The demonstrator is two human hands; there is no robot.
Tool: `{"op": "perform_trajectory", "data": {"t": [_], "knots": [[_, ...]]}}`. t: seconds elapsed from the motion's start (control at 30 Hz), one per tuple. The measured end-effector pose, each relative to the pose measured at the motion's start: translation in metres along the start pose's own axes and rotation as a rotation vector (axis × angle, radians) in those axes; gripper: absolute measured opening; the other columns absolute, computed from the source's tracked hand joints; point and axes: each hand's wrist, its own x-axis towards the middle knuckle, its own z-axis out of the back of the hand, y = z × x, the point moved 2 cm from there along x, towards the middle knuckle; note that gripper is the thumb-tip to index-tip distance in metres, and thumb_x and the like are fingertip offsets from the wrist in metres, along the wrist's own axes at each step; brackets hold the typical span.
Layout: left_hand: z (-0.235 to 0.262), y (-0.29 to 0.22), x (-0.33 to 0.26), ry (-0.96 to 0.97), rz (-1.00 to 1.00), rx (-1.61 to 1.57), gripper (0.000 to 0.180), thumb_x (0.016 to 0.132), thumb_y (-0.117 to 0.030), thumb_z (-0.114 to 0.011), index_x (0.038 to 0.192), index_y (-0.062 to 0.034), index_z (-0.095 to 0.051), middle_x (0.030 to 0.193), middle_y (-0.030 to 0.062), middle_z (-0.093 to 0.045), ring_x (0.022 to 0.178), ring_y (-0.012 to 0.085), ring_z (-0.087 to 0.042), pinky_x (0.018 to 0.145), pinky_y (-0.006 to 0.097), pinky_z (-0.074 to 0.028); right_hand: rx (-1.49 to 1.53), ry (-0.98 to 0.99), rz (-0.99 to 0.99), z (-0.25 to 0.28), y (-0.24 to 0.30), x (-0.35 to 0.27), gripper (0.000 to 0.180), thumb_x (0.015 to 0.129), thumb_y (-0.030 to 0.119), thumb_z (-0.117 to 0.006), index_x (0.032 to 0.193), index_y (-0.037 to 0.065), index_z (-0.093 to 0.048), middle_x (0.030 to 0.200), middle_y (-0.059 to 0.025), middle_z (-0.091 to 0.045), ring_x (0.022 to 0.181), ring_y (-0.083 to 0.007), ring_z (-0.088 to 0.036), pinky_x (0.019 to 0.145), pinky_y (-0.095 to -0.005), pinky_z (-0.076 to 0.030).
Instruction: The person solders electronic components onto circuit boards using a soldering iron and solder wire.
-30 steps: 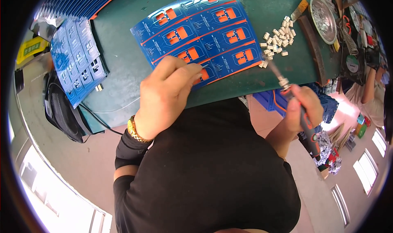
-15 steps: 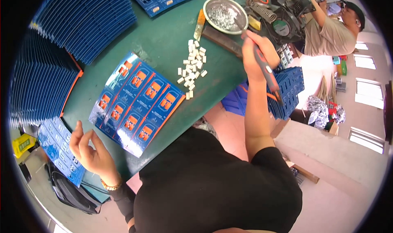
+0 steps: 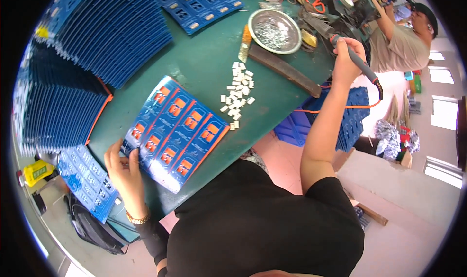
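Since half a second ago the left hand [image 3: 124,172] dropped onto the near edge of the blue-and-orange printed card sheet [image 3: 177,131], fingers spread flat, pinning it on the green table [image 3: 204,63]. Right hand [image 3: 346,53] is fisted around a grey pen-shaped tool [image 3: 362,68], raised near the round metal dish [image 3: 275,31]. Small white plastic pieces [image 3: 238,94] sit just beside the sheet.

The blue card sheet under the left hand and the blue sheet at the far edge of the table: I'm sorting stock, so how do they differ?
The near card sheet carries orange panels with an orange edge; the far sheet shows small pale pieces in rows and no orange. The near card sheet is touched by the left hand at its corner; the far sheet lies untouched, away from both the left hand and the right hand. Both lie flat on the green table.
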Motion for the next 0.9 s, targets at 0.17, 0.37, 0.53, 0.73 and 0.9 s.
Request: {"op": "perform_trajectory", "data": {"t": [0.17, 0.37, 0.53, 0.73, 0.9], "knots": [[0.002, -0.004, 0.001, 0.016, 0.066, 0.006, 0.045, 0.077, -0.006, -0.074, 0.120, -0.0049, -0.061, 0.108, 0.0071, -0.057, 0.080, 0.0168, -0.053, 0.069, 0.028, -0.046, 0.183, 0.125, -0.076, -0.013, -0.031, 0.009, 0.016, 0.083, 0.011, -0.072, 0.094, 0.002, -0.066, 0.073, -0.0025, -0.065, 0.060, -0.0049, -0.055, 0.054, -0.0172, -0.039], [0.017, 0.013, -0.005, 0.130, 0.205, -0.357, 0.034, 0.083, -0.007, -0.071, 0.114, 0.0003, -0.061, 0.101, 0.0048, -0.057, 0.086, 0.0122, -0.056, 0.073, 0.025, -0.047, 1.035, 0.308, -0.649, -0.001, -0.035, -0.028, 0.030, 0.089, 0.013, -0.062, 0.115, -0.001, -0.056, 0.088, -0.0035, -0.060, 0.062, -0.0061, -0.048, 0.046, -0.0173, -0.036], [0.032, 0.009, -0.010, 0.223, 0.302, -0.981, 0.016, 0.089, -0.007, -0.065, 0.103, -0.0039, -0.058, 0.087, -0.0006, -0.061, 0.078, 0.0071, -0.057, 0.072, 0.020, -0.045, 0.759, 0.919, -0.652, -0.032, 0.062, -0.152, 0.026, 0.089, 0.012, -0.059, 0.111, -0.002, -0.061, 0.096, -0.0071, -0.064, 0.070, -0.0070, -0.055, 0.050, -0.0176, -0.039], [0.030, 0.008, -0.009, 0.232, 0.389, -1.148, 0.011, 0.091, -0.013, -0.062, 0.095, -0.0066, -0.055, 0.081, -0.0036, -0.060, 0.069, 0.0043, -0.053, 0.060, 0.016, -0.038, 0.349, 1.190, -0.215, -0.069, 0.097, -0.200, 0.037, 0.087, 0.012, -0.066, 0.122, 0.003, -0.060, 0.103, -0.0042, -0.061, 0.081, -0.0081, -0.054, 0.059, -0.0192, -0.042], [0.033, 0.007, -0.014, 0.265, 0.318, -1.192, 0.005, 0.092, -0.014, -0.061, 0.093, -0.0102, -0.057, 0.079, -0.0078, -0.058, 0.063, 0.0003, -0.042, 0.055, 0.018, -0.025, 0.196, 1.240, -0.002, -0.085, 0.115, -0.183, 0.029, 0.087, 0.011, -0.066, 0.113, -0.001, -0.064, 0.095, -0.0035, -0.064, 0.068, -0.0081, -0.053, 0.061, -0.0224, -0.045]]}}
